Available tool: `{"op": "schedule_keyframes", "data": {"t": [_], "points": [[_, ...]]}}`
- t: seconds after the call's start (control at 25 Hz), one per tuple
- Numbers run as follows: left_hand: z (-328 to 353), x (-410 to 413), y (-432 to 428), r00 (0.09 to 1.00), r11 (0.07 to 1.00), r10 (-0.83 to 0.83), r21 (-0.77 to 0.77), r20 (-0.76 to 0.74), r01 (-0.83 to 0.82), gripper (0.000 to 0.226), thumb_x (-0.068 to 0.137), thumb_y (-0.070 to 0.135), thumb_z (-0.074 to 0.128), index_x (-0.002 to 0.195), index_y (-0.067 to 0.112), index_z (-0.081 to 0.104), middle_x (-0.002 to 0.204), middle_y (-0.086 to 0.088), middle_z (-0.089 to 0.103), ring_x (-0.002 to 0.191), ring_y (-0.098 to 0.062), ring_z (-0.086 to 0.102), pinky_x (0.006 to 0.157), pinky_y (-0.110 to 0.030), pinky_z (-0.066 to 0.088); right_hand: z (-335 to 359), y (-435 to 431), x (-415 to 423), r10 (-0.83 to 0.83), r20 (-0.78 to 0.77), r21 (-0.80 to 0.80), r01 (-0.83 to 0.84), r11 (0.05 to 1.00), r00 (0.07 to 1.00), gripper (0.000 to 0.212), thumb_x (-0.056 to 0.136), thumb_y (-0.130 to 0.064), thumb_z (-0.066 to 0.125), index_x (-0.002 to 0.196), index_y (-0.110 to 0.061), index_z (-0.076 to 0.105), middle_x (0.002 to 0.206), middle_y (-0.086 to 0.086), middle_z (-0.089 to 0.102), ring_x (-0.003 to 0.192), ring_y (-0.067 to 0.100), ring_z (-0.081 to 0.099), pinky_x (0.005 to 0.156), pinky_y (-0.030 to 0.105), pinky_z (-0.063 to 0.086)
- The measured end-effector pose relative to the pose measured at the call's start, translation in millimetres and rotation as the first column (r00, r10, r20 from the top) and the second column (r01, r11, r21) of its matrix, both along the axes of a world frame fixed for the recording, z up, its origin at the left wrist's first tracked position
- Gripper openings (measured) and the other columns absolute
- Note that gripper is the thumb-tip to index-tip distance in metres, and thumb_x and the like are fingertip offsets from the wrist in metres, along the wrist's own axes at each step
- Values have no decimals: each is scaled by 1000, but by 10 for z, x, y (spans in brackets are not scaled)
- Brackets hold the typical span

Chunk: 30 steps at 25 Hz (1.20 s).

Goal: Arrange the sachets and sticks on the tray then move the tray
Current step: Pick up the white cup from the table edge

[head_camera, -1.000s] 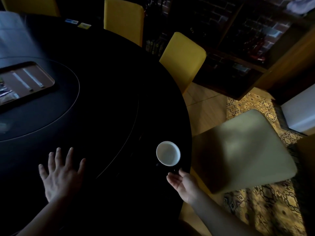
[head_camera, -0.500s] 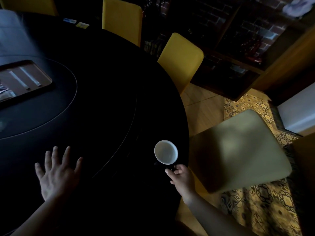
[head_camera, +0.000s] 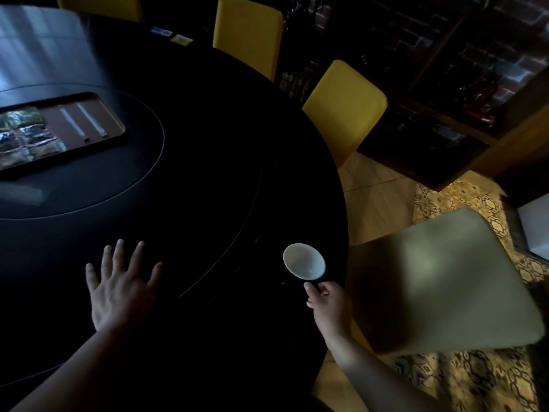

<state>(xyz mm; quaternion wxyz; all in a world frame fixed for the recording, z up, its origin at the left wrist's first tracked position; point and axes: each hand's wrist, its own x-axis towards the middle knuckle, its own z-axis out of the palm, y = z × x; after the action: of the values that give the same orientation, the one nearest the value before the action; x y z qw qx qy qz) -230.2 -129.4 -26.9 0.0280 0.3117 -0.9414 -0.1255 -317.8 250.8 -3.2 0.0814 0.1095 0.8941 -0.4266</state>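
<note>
Far beyond the flat, spread left hand (head_camera: 121, 288) (right hand (head_camera: 329, 304) pinching cup (head_camera: 303, 261)), tray (head_camera: 114, 114).

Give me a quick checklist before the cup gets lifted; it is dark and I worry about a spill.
1. Right hand pinches the cup at its handle: ok.
2. Cup empty: ok, the white inside looks bare.
3. Cup close to the table edge: not ok.
4. Left hand flat, fingers spread, holding nothing: ok.
5. Tray away from the cup: ok.
6. Sticks lie flat on the tray: ok.
</note>
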Motion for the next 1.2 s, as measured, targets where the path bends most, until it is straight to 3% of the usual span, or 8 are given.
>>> {"op": "schedule_keyframes", "data": {"t": [0.24,0.4,0.52,0.64,0.76,0.92,1.04,1.2], "points": [[38,-7,-41,1000,1000,8,15,4,-8,69,91,66,37,151,35,28,164,-2,16,151,-18,0,120,-48,-2,255,-365,-312,94,-94,-132,-105,986,991,18,85,-28,72,71,-23,62,81,8,72,68,13,73,64,42,60],[83,-73,-32,999,999,43,25,12,-43,65,84,68,44,141,38,42,157,-1,32,148,-20,15,119,-48,6,397,-788,-680,213,-209,-183,-252,950,955,22,83,-22,75,71,-31,60,72,8,72,63,14,73,60,45,60],[247,-347,-166,995,994,93,-57,46,-90,42,82,61,57,113,32,60,124,-3,54,119,-29,45,97,-53,34,433,-1152,-1022,284,-208,-198,-325,925,936,21,82,-24,76,72,-32,60,73,9,72,61,14,73,60,46,60],[374,-677,-452,993,990,97,-109,71,-89,33,85,52,57,102,24,62,102,-5,56,102,-31,53,86,-49,40,482,-1505,-1329,334,-201,-221,-375,900,921,22,82,-23,76,69,-30,59,78,12,72,60,12,72,59,43,60],[332,-929,-759,989,985,147,-88,17,-145,37,87,49,56,117,29,59,116,-7,56,114,-32,47,95,-57,38,446,-1819,-1614,364,-207,-218,-405,888,908,21,80,-34,75,67,-33,58,78,7,71,62,14,72,61,44,60],[245,-1224,-1188,968,970,241,-13,68,-241,53,91,61,41,140,44,38,150,-5,34,144,-29,16,108,-71,11,412,-2246,-1982,414,-252,-173,-461,870,875,21,76,-51,70,67,-36,59,78,2,70,65,15,72,63,46,60],[176,-1370,-1561,944,950,311,-1,111,-313,60,90,70,28,146,51,21,162,-4,15,149,-28,-1,110,-71,1,402,-2704,-2339,468,-281,-146,-520,842,838,24,75,-51,68,67,-31,60,79,3,69,65,17,72,65,47,59],[39,-1367,-1655,940,947,323,-47,107,-319,63,88,73,18,148,55,9,165,0,6,150,-25,-7,113,-65,-1,400,-3362,-2795,525,-324,-91,-578,811,787,32,71,-60,60,67,-28,60,76,0,67,69,22,71,70,49,58]]}}
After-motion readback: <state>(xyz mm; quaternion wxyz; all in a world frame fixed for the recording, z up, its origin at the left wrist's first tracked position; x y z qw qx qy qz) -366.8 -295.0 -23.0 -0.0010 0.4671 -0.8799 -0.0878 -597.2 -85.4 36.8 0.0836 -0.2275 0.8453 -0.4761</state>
